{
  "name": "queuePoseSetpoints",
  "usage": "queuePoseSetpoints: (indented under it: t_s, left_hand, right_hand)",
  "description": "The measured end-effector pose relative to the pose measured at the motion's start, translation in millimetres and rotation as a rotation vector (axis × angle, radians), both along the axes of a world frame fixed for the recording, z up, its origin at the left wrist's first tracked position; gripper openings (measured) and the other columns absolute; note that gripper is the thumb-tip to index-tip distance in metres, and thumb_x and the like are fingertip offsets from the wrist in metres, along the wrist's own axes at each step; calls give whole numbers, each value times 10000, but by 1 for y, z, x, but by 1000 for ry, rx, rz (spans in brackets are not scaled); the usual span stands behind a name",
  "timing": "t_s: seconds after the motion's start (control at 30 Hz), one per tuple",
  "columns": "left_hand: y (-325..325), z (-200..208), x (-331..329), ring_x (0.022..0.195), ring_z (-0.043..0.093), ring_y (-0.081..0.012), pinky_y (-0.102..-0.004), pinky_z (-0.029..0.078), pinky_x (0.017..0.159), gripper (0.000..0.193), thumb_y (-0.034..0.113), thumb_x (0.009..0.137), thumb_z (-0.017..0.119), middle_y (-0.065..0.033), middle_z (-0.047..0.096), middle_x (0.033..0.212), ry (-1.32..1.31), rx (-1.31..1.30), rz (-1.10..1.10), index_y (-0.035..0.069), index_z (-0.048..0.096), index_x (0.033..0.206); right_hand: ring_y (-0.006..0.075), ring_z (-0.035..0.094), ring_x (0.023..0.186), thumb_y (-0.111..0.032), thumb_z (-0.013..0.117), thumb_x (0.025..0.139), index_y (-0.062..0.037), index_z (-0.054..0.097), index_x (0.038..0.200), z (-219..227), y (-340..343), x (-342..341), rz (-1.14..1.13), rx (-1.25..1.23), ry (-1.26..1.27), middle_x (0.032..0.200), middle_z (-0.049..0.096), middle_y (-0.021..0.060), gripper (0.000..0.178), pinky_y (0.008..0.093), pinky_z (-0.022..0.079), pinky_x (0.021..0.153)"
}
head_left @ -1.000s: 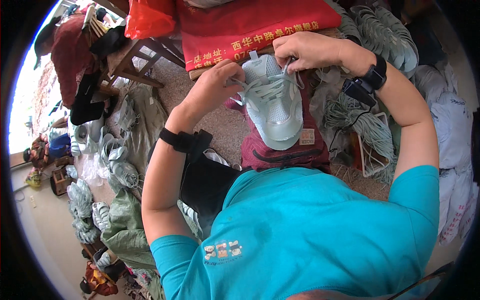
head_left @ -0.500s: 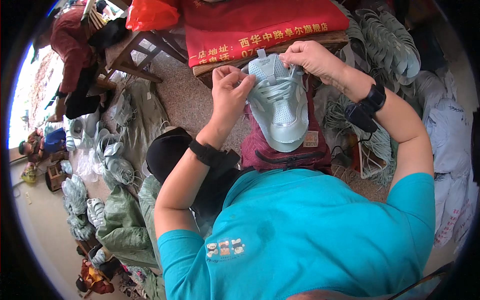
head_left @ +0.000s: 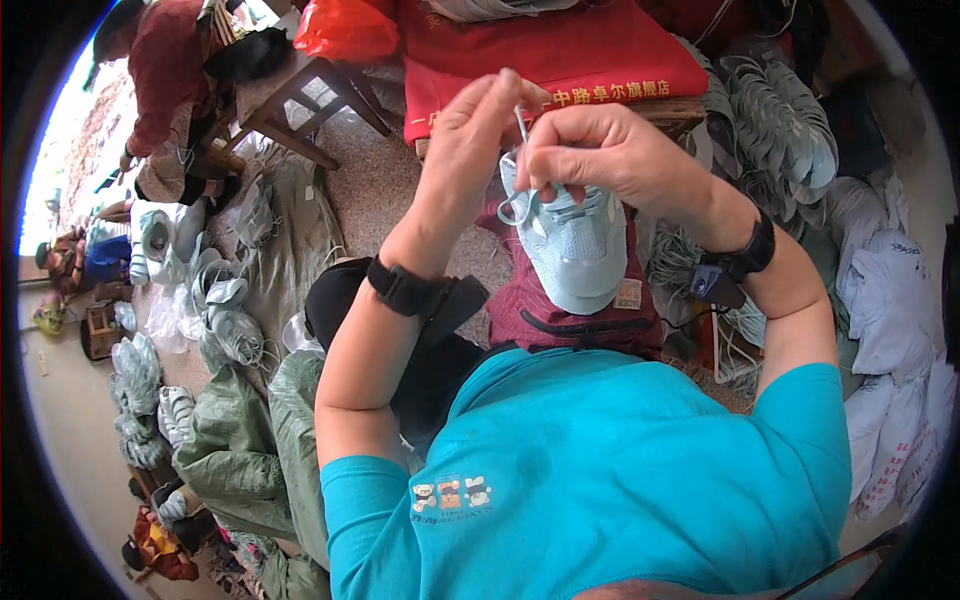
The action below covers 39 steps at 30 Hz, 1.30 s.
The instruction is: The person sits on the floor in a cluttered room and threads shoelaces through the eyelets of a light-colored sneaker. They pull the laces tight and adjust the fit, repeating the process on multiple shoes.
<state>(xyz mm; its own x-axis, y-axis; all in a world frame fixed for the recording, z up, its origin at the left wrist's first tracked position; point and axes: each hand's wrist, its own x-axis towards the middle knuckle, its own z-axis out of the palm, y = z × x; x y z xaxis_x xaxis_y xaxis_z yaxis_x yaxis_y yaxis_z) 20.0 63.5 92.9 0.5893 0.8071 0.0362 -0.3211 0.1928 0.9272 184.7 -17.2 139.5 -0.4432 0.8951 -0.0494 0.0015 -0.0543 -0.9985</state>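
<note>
Pale blue shoe (head_left: 575, 245) dead centre, resting on maroon cloth (head_left: 570, 320) over lap. Left hand (head_left: 470, 150) at 11 o'clock of shoe, fingers pinched tight on lace (head_left: 523, 125). Right hand (head_left: 600, 155) at 12, fingers curled shut on same lace.

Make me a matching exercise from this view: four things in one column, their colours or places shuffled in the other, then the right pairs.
Things:
1. shoe
2. shoelace
3. wristband on the left arm
4. cloth on the bench ahead

Descriptions:
A. red
B. black
C. pinched between the left hand and the right hand
D. pale blue-green, resting on the lap

Pairs: 1-D, 2-C, 3-B, 4-A
</note>
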Motion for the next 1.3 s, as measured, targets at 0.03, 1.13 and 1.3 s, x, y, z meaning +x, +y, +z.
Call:
queuePoseSetpoints:
  t_s: [0.03,1.13,1.3]
  left_hand:
    - [-3,-8,-2,669,534,-58,-204,442,603,237,244,939,654,21,634,816,97,66,-74,22,680,1019]
    - [-13,-94,-40,578,363,-33,-196,293,519,328,312,1039,467,58,441,680,381,154,101,39,648,1054]
    - [-28,-89,-33,617,442,-30,-219,358,534,287,224,971,573,33,543,684,535,173,25,-23,665,861]
  right_hand:
    - [38,573,786,-170,597,971,-45,661,923,-3,-1,-1,-8,24,-17,868,648,-14,148,208,470,685]
    - [46,484,634,-83,588,902,-23,549,923,-89,-20,92,-437,141,-593,654,540,-29,74,234,407,594]
    - [182,579,595,-79,576,874,-25,524,911,-87,-19,79,-416,447,-873,651,588,84,83,332,460,569]
